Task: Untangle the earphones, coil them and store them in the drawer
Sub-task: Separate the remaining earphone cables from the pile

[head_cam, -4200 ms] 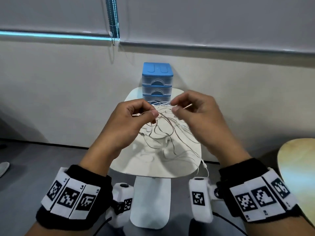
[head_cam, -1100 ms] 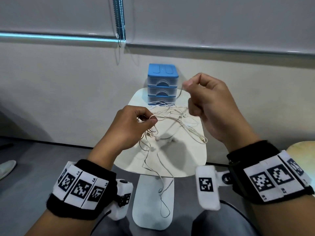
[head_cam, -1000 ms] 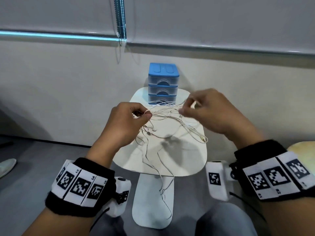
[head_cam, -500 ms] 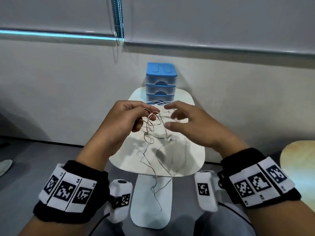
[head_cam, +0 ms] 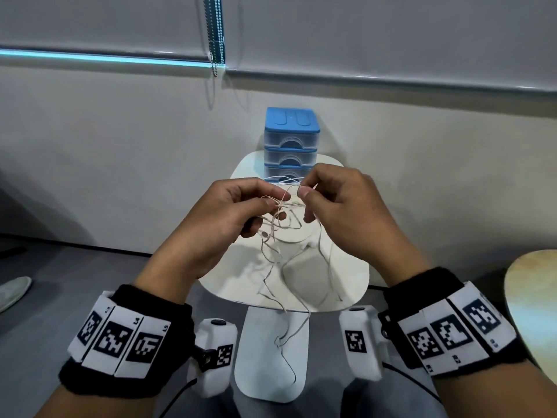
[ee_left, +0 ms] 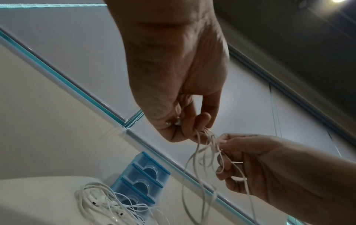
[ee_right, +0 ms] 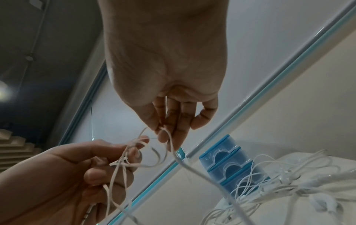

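A thin pale earphone cable [head_cam: 281, 224] hangs in tangled loops between both hands above the small white table [head_cam: 349, 282]. My left hand [head_cam: 241, 209] pinches a bunch of its strands, an earbud [head_cam: 265, 234] dangling just below. My right hand [head_cam: 325, 200] pinches a strand close beside it, thumb against forefinger. Loose cable trails down past the table's front edge. In the left wrist view the left fingers [ee_left: 192, 129] clamp the strands. In the right wrist view the right fingertips [ee_right: 165, 134] hold one strand. The blue three-drawer box [head_cam: 291, 140] stands at the table's back, drawers closed.
A heap of other white earphones [ee_left: 108, 202] lies on the table in front of the drawer box [ee_left: 142, 176]. A wooden round table edge [head_cam: 533, 312] shows at the right. A wall with a blind and bead chain [head_cam: 214, 34] rises behind.
My right hand, lifted high a second ago, dropped, opened briefly, and now pinches the cable beside my left hand. The left hand kept its hold throughout.
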`<move>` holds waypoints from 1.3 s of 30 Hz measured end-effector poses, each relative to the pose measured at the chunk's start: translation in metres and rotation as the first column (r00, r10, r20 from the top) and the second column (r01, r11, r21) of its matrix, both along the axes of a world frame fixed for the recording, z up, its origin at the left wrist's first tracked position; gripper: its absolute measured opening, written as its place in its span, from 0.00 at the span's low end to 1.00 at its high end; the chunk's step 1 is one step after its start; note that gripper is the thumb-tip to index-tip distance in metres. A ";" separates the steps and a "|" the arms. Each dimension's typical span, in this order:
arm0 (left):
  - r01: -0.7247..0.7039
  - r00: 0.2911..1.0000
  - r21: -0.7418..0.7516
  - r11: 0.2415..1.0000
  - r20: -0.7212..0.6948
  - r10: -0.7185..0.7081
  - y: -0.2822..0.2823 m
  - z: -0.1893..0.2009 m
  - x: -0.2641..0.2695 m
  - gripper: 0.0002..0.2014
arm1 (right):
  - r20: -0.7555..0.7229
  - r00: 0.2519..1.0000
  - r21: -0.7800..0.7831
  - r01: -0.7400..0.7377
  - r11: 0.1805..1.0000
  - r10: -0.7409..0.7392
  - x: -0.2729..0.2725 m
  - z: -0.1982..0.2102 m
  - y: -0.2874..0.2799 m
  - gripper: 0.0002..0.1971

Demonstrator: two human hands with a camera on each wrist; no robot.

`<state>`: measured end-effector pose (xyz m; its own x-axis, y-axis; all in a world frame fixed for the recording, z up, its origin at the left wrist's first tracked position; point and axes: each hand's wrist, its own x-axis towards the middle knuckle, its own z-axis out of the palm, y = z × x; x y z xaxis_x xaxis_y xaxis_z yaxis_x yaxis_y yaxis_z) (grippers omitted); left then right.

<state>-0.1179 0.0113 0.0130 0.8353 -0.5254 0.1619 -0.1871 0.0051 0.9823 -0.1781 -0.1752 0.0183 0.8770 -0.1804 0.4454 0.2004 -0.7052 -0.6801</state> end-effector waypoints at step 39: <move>-0.161 0.980 -0.068 0.985 -0.128 0.151 -0.019 -0.013 0.011 0.12 | -0.202 0.977 -0.229 0.015 0.973 -0.063 -0.021 -0.040 0.000 0.07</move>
